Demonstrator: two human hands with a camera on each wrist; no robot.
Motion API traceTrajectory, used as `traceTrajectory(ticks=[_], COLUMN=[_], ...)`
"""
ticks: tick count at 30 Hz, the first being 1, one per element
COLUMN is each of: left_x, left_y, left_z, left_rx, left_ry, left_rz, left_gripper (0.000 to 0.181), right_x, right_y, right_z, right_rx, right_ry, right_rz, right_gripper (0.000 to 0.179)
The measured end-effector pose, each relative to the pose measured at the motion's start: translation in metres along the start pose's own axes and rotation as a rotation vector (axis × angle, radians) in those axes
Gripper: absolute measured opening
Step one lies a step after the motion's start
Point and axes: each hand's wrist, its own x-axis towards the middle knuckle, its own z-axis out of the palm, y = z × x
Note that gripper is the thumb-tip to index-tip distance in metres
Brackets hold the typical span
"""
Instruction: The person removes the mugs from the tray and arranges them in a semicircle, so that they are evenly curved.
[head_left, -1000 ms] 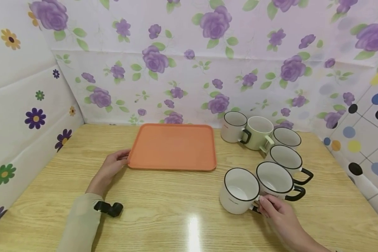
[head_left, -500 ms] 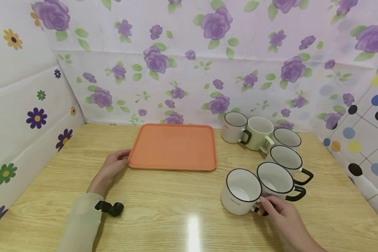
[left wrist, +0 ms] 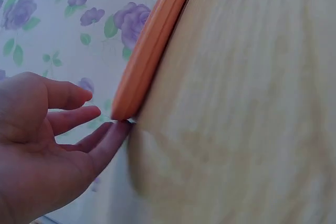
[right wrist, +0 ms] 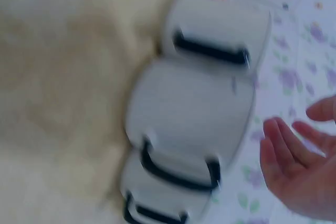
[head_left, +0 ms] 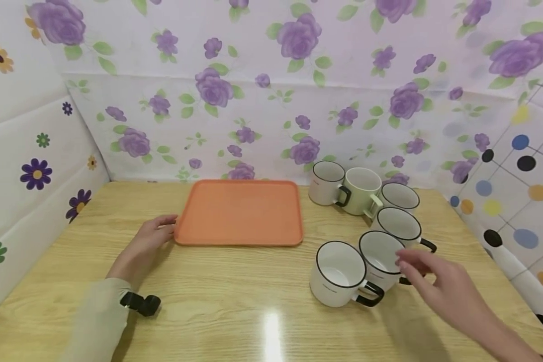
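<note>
An orange tray lies flat on the table, and my left hand rests beside its left edge. In the left wrist view the fingertips of that hand meet the end of the tray, fingers loosely bent. The nearest white mug, black-rimmed with a black handle, stands upright at the front of the mug group. My right hand hovers over the handle side of a second white mug, fingers relaxed around nothing. In the right wrist view this hand is apart from the blurred mugs.
Behind stand another white mug, a mug partly hidden at the right, a pale green mug and a white mug by the flowered backdrop. Patterned cloth walls flank the wooden table.
My right hand has let go of the nearest mug's handle and moved up and right. The view has turned slightly right. My left hand stays at the tray.
</note>
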Motion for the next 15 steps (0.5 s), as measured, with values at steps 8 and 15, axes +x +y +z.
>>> traceTrajectory(ticks=[8, 15], left_x=[-0.024, -0.04], left_y=[0.034, 0.066], left_z=[-0.015, -0.013], left_rx=[0.353, 0.549], left_ry=[0.015, 0.067], left_rz=[0.19, 0.361], left_gripper=[0.057, 0.061], right_x=[0.04, 0.071], right_y=[0.025, 0.031], right_z=[-0.016, -0.013], right_rx=[-0.028, -0.067], right_ry=[-0.147, -0.293], right_rz=[-0.021, -0.007], right_gripper=[0.031, 0.05])
